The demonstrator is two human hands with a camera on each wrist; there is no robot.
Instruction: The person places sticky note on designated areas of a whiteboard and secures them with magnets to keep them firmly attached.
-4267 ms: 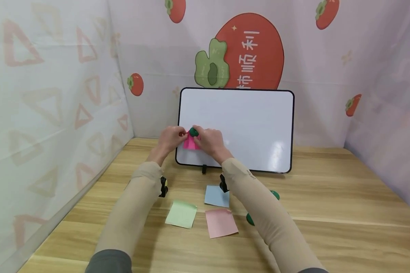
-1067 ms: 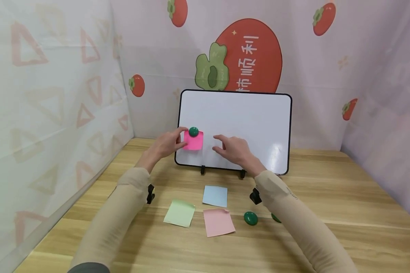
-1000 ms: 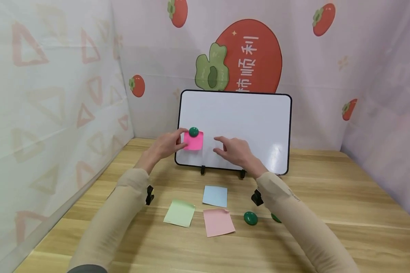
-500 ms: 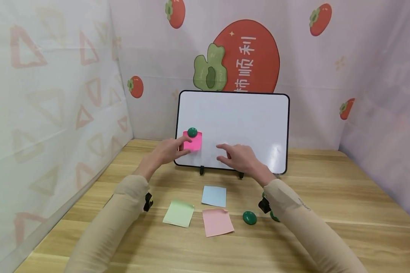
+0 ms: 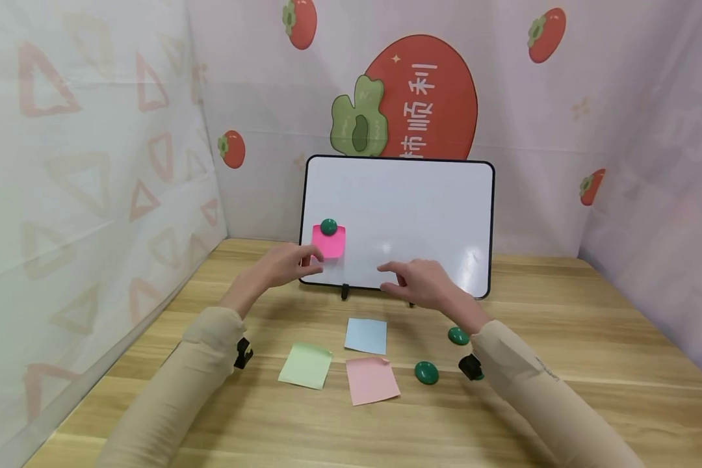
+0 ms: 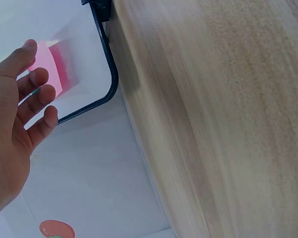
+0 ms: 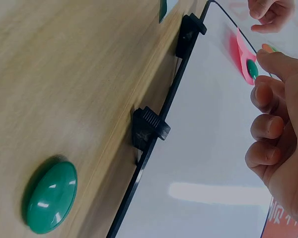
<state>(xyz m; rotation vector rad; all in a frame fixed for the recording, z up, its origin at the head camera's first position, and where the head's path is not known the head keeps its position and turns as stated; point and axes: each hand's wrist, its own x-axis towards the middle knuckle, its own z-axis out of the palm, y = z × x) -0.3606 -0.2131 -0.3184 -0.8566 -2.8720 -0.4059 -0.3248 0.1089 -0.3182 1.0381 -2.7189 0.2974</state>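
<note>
A bright pink sticky note (image 5: 329, 244) hangs on the lower left of the whiteboard (image 5: 412, 214), with a round green magnet (image 5: 329, 226) over its top edge. My left hand (image 5: 286, 264) hovers by the note's lower left corner, thumb and fingers apart and holding nothing. In the left wrist view the same hand (image 6: 12, 111) has its fingers loosely bent. In front of the board's lower middle, my right hand (image 5: 422, 283) also holds nothing. Its fingers (image 7: 267, 126) curl loosely in the right wrist view.
On the wooden table (image 5: 561, 338) lie a blue note (image 5: 366, 336), a green note (image 5: 306, 366) and a pale pink note (image 5: 372, 381). Green magnets (image 5: 426, 372) sit to their right, one partly hidden by the right wrist camera (image 5: 470, 367). Black clips (image 7: 148, 129) support the board.
Both hands earlier worked at the pink note and magnet, which now stay on the board uncovered. The left hand has drawn back down and left, the right hand down and right.
</note>
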